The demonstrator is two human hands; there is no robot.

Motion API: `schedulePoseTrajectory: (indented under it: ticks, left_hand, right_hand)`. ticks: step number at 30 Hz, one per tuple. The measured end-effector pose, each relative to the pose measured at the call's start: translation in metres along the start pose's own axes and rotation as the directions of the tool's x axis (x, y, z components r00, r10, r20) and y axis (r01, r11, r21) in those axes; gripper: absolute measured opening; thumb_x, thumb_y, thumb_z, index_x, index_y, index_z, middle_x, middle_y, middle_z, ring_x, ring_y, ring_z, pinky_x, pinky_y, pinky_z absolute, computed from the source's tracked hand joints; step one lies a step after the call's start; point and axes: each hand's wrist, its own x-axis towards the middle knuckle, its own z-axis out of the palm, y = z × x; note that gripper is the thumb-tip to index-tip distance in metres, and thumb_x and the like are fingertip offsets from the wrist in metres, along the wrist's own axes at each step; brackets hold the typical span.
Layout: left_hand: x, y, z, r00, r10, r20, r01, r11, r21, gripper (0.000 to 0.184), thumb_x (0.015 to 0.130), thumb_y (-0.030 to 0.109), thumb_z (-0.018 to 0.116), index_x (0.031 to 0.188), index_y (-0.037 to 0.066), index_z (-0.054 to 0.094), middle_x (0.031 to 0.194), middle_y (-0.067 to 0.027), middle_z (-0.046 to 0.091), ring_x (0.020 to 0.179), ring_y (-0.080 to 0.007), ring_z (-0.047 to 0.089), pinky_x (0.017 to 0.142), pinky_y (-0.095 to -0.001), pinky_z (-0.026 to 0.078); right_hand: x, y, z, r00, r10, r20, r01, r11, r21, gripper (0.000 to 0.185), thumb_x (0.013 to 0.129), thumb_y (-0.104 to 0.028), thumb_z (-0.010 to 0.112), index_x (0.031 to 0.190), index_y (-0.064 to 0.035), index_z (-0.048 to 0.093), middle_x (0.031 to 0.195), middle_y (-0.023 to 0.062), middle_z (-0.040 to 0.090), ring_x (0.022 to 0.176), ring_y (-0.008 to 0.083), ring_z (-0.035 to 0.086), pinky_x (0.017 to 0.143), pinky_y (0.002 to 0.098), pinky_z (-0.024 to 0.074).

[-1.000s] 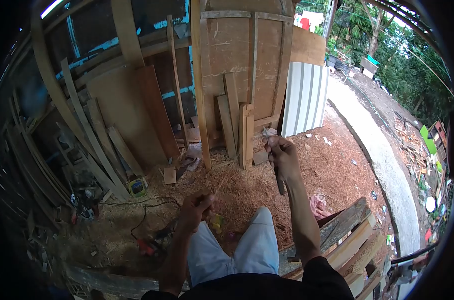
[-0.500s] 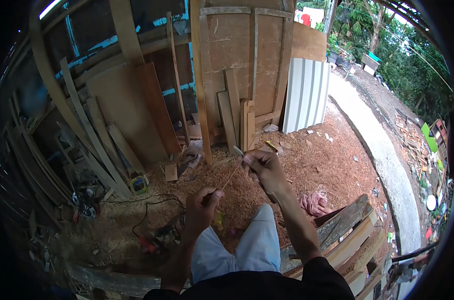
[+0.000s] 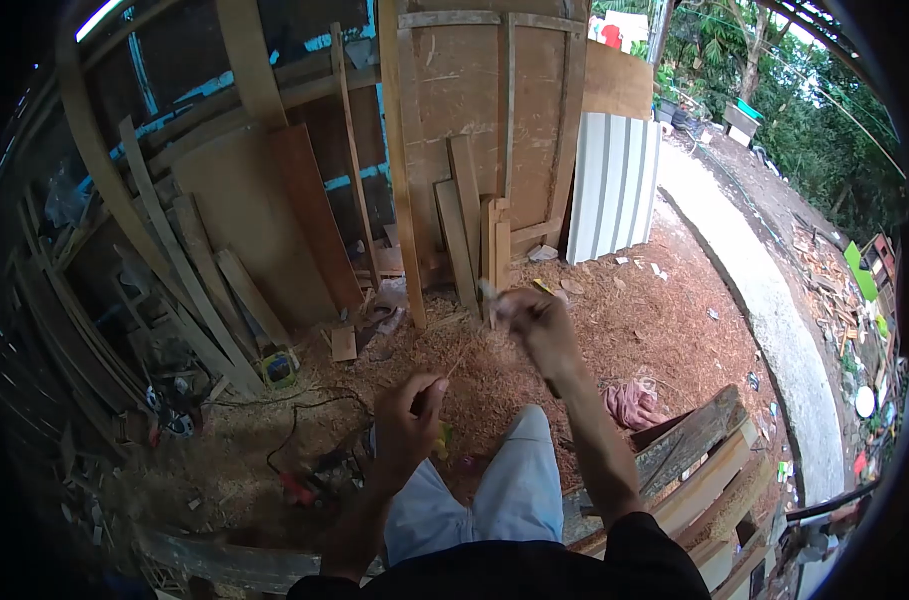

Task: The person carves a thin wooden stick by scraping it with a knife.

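Observation:
My left hand is closed in a pinch on a thin light strand, which rises from the fingertips toward the right. Up and to the right of it, my right hand is closed on a small pale object, blurred by motion and too unclear to name. Both hands are apart, above the shavings-covered ground and in front of my knees. Whether the strand reaches the pale object cannot be made out.
Boards lean on the wooden wall ahead. A pink bundle lies beside stacked planks at the right. A red-and-black tool with a cable is at the left. A white corrugated sheet stands behind.
My right hand has come down and left, nearer my left hand, since the earliest frame, and is now blurred. My left hand has risen slightly and stays pinched on the strand.

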Motion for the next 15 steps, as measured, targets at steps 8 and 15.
schedulePoseTrajectory:
  ticks: [8,15]
  left_hand:
    - [0.003,-0.032,-0.002,0.92,-0.34,0.192,0.39,0.824,-0.41,0.014,0.091,0.015,0.054,0.086,0.003,0.058,0.057,0.0019,0.048,0.046,-0.0043,0.043,0.041,-0.021,0.033]
    - [0.007,-0.04,-0.003,0.9,-0.356,0.253,0.427,0.838,-0.34,0.012,0.091,0.015,0.054,0.086,0.005,0.057,0.056,0.0027,0.045,0.045,-0.0037,0.041,0.04,-0.0209,0.031]
  right_hand:
    - [0.025,0.043,-0.018,0.941,-0.244,-0.235,0.209,0.964,-0.167,0.022,0.09,-0.022,0.058,0.097,-0.0004,0.059,0.073,0.002,0.061,0.047,0.004,0.04,0.042,0.0193,0.0306]
    - [0.013,0.017,0.003,0.993,-0.031,-0.112,0.041,0.995,0.09,0.031,0.089,-0.023,0.058,0.109,0.0014,0.057,0.079,0.0032,0.065,0.046,0.0024,0.039,0.042,0.0193,0.0314]
